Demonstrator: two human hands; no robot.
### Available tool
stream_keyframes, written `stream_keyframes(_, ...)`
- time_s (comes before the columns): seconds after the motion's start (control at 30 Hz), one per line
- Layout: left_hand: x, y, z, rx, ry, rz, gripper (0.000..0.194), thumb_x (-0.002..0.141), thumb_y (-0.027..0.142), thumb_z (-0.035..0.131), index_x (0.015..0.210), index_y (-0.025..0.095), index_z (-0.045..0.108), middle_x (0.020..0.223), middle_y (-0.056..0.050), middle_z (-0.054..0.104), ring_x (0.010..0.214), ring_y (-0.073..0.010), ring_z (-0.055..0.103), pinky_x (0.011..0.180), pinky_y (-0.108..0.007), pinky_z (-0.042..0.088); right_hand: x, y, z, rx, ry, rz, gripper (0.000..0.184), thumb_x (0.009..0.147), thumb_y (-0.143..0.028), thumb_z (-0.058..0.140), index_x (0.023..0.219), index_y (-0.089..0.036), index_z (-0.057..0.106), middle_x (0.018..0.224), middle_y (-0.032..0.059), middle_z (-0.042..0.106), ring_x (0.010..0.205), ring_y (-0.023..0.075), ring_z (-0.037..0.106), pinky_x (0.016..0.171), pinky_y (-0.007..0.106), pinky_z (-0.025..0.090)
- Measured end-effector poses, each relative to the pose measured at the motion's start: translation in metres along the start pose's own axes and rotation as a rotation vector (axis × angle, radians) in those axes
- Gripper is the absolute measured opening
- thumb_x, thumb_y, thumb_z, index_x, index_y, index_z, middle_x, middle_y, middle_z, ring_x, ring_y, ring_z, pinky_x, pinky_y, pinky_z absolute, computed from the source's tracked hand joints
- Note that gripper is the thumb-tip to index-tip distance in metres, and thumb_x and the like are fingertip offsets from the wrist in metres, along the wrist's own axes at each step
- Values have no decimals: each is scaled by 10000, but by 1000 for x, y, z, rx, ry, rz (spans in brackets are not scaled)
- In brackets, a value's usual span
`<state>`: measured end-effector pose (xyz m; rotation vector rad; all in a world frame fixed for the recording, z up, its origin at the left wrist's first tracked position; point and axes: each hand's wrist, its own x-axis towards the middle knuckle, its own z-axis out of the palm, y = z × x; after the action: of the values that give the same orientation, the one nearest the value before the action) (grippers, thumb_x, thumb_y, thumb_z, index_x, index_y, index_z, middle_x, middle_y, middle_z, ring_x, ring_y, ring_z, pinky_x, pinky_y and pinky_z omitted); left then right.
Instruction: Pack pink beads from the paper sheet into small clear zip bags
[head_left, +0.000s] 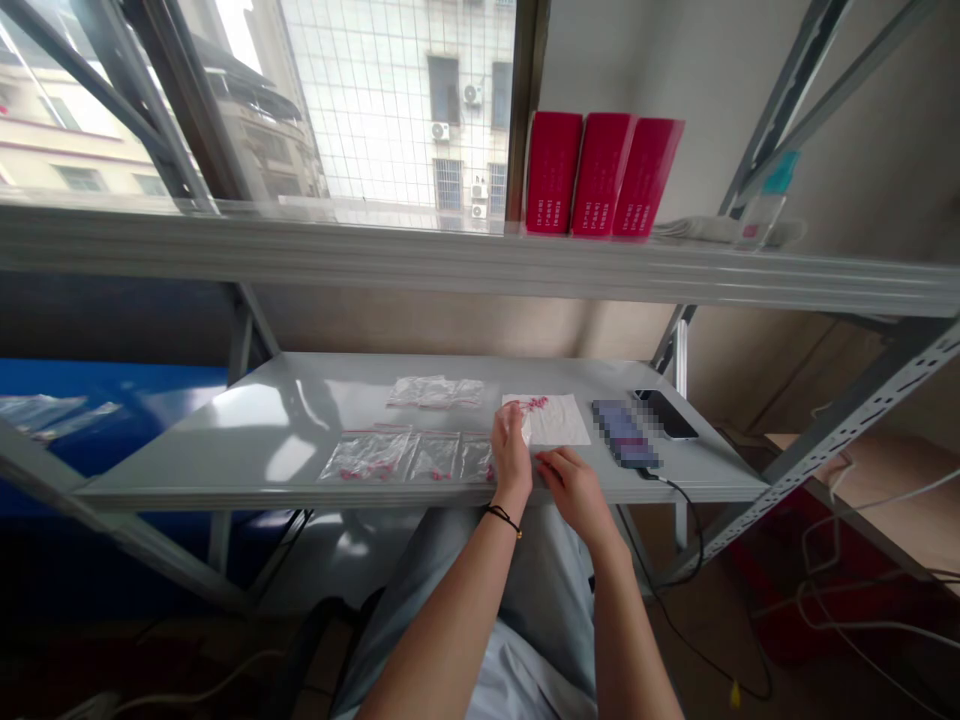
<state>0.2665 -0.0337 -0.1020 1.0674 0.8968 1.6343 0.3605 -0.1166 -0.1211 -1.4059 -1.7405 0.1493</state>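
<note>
Bare forearms [450, 620] are stretched out over pale grey-blue trousers [540, 590], and a black cord bracelet [502, 518] is worn on the left wrist. The hands are kept just apart, side by side at the front of a grey metal shelf [225, 440]. The left hand [511, 452] is raised, with its fingertips at the near edge of a white sheet [559, 425]; whether anything is pinched there can't be told, since it's hidden by the fingers. The right hand [574, 492] is loosely curled right beside it, with nothing visibly held. Pink beads [534, 403] are strung across the sheet's far corner. Off to the left, clear zip bags [367, 456] with pink beads inside are lined up, and more bags [436, 392] are laid behind them. A pixelated phone [624, 433] is placed to the right, with a black cable [679, 510] hanging off the shelf. Red boxes [604, 175] are stood on the shelf above, in front of a window [397, 100].
</note>
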Motion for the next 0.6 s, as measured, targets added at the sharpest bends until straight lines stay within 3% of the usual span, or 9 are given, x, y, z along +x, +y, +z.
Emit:
stream_keyframes(0.17,-1,3,1,-25,-29,-1,373,978,546,528,1080,209,651,1106,-63,704,1060,-227,656,940,-331,500,-2,3,-5,-72,-81,-34,238,1013,-205,505,1064,-203,738,987,93,684,935,243,662,834,326,515)
stream_keyframes(0.4,-8,16,0,28,-58,25,351,964,504,591,1107,195,673,1121,-90,724,1085,-236,659,985,-353,474,8,-4,-4,-91,-153,-11,232,980,-149,503,870,-187,704,882,64,640,791,206,631,723,291,480)
stream_keyframes(0.5,-13,18,-2,84,-130,86,348,940,454,648,1185,207,673,1196,-99,716,1122,-244,653,1013,-373,463,12,-3,-21,5,-71,16,199,986,-186,520,889,-176,693,896,70,658,809,209,638,750,300,487)
stream_keyframes(0.6,-21,23,-8,68,-258,125,405,890,414,729,1239,219,666,1221,-102,711,1118,-252,658,1009,-381,476,17,-8,-52,176,83,70,160,1003,-293,575,970,-184,688,943,72,684,873,218,650,781,302,500)
